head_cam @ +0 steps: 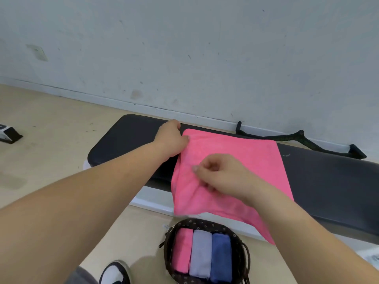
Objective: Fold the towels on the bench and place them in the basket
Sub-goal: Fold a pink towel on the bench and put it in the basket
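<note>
Pink towel (242,160) lies flat across the middle of the black padded surface (123,140). Its near edge hangs over the front lip, and its far edge sits just short of the back edge. A few creases run along the left side; the rest is smooth.

Left hand (171,140) is at the towel's far-left corner. The fingers are curled and grip the cloth at its edge, and the knuckles rest on the surface. The forearm reaches in from the lower left.

Right hand (219,175) is over the left-centre of the towel. The thumb and curled fingers pinch up a small ridge of fabric, and the cloth bunches under the palm. The exact finger contact is partly blurred.

Basket (205,223) is dark woven wicker with a patterned lining. It stands on the floor just in front of the surface, below the hanging towel edge. Three rolled towels lie side by side inside, touching: pink roll (182,251) on the left, grey roll (201,253) in the middle, blue roll (221,257) on the right.

Floor (51,119) is pale tan and scuffed. Wall (184,48) behind is off-white and marked. A black metal bar (301,138) lies along the foot of the wall beyond the surface. The toe of a black-and-white shoe (115,272) shows at the bottom edge, left of the basket. A small dark-and-white object (8,133) sits at the far left on the floor, too cut off to identify.
</note>
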Demonstrator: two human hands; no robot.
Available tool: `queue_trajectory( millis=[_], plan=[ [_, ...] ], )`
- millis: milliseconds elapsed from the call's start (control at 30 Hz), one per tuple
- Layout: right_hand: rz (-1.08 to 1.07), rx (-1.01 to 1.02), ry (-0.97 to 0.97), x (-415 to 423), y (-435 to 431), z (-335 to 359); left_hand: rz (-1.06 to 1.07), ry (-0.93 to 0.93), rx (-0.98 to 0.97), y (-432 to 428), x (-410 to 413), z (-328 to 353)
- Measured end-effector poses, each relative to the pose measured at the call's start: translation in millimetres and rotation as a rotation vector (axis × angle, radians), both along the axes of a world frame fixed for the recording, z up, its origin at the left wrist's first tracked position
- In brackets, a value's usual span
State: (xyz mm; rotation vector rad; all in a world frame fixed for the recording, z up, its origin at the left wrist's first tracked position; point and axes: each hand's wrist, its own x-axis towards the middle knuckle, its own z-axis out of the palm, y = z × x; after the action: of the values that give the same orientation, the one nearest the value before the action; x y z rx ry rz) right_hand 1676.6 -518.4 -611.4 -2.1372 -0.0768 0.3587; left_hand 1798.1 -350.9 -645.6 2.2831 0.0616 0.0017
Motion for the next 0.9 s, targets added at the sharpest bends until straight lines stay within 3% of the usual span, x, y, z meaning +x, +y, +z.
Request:
queue_trajectory(
  millis=[100, 167, 233, 367, 433, 533, 667, 767, 900],
  plan=[
    [-0.165, -0.24, -0.34, 17, -23, -11, 0.036, 0.01, -0.024, -3, -4, -3],
    [-0.174, -0.37, -0.436, 21, -34, -19, 0.04, 0.025, 0.027, -9, -5, -3],
    [-0.101, -0.503, -0.406, 22, -39, -25, 0.038, 0.052, 0.057, -15, -3, 1],
    [0.05, -0.656, -0.295, 23, -50, -31, 0.012, 0.165, -0.076, -23, 3, 6],
    [0.044, -0.621, -0.266, 20, -55, -25, -0.022, 0.154, -0.12, -28, -3, 9],
    [-0.105, -0.353, -0.268, 13, -59, -8, -0.138, 0.007, -0.124, -40, -18, 24],
    [-0.278, -0.056, -0.441, -3, -65, 24, -0.447, -0.175, -0.082, -58, -56, 65],
    [-0.28, 0.01, -0.519, -20, -69, 54, -0.562, -0.254, -0.057, -65, -90, 88],
    [-0.183, 0.139, -0.533, -41, -70, 76, -0.558, -0.322, -0.161, -64, -123, 103]
  ],
)
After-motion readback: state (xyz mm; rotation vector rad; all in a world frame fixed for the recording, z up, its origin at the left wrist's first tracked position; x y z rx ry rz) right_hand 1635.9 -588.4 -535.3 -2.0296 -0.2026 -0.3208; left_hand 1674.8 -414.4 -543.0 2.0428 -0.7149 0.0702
